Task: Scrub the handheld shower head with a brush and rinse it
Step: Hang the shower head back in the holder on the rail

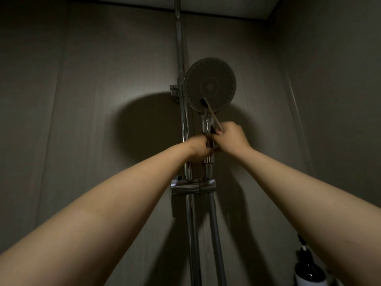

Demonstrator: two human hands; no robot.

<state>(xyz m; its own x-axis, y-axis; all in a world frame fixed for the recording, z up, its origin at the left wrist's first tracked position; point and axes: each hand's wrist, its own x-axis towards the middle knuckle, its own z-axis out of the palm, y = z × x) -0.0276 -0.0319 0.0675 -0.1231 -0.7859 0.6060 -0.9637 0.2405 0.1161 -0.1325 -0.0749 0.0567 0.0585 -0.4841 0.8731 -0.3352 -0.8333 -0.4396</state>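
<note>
Dim grey panelled walls [99, 83], white ceiling [226, 6], pump bottle [308, 271] low right corner.

Two bare arms, uncovered from wrist to frame edge: left arm [115, 203] left of shower rail [181, 58], right arm [299, 186] right of it. Left hand [198, 148], right hand [231, 138] bare.

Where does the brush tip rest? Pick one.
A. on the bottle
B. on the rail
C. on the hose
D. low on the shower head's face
D: the brush, held in the right hand, runs up to the lower part of the shower head face.
</note>
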